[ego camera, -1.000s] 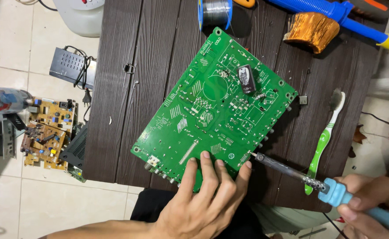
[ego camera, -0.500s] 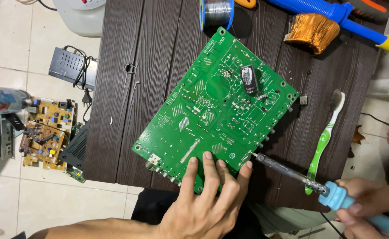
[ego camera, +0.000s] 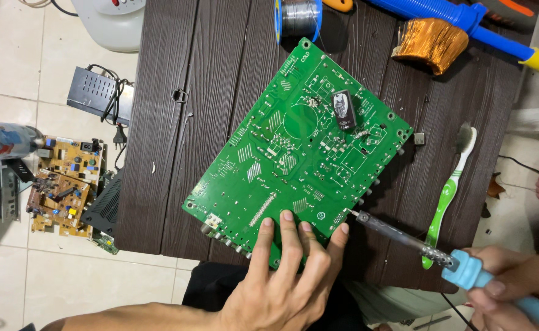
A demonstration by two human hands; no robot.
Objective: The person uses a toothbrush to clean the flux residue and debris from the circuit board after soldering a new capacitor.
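The green circuit board [ego camera: 300,153] lies tilted on the dark wooden table [ego camera: 171,153], its long axis running from near left to far right. The left hand [ego camera: 281,282] presses spread, flat fingers on its near edge, grasping nothing. The right hand [ego camera: 514,282], at near right, is wrapped around a blue-handled soldering iron [ego camera: 404,239], whose tip touches the board's near-right edge just beside the left fingertips.

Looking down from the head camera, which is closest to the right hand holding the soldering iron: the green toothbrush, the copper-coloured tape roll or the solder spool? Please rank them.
From the right hand:
1. Green toothbrush, just above the hand, on the table's right side.
2. Copper-coloured tape roll, near the table's far right.
3. Solder spool, at the far edge, further left.
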